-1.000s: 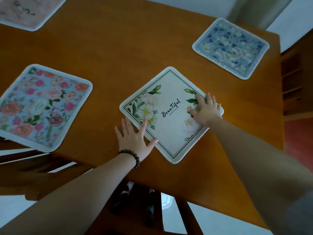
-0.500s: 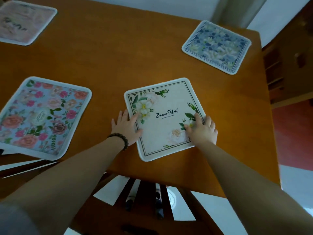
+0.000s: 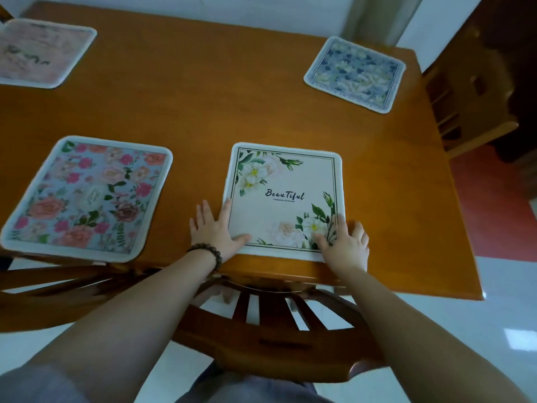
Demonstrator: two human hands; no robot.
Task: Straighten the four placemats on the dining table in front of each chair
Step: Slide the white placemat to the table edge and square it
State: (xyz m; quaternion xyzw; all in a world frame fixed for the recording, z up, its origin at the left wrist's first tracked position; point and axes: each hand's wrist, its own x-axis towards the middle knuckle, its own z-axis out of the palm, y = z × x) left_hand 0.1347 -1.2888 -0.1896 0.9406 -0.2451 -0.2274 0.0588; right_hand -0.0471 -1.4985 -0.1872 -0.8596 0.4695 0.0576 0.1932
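Note:
A white placemat (image 3: 283,196) printed with flowers and the word "Beautiful" lies square to the table's near edge, in front of a chair. My left hand (image 3: 216,229), with a bead bracelet on the wrist, rests flat on its near left corner, fingers spread. My right hand (image 3: 343,242) presses flat on its near right corner. A pink rose placemat (image 3: 87,197) lies to the left, slightly turned. A pale pink placemat (image 3: 40,52) sits at the far left. At the far right, a blue floral placemat (image 3: 356,74) lies rotated.
The orange wooden table (image 3: 218,106) fills the view. A wooden chair back (image 3: 273,335) stands right below my arms, a second chair (image 3: 43,289) is at the near left, and a third chair (image 3: 465,106) stands at the right end. White wall and curtain lie behind.
The white placemat has rotated from a diamond angle to square with the table edge and slid nearer to me. Both hands moved with it to its near corners.

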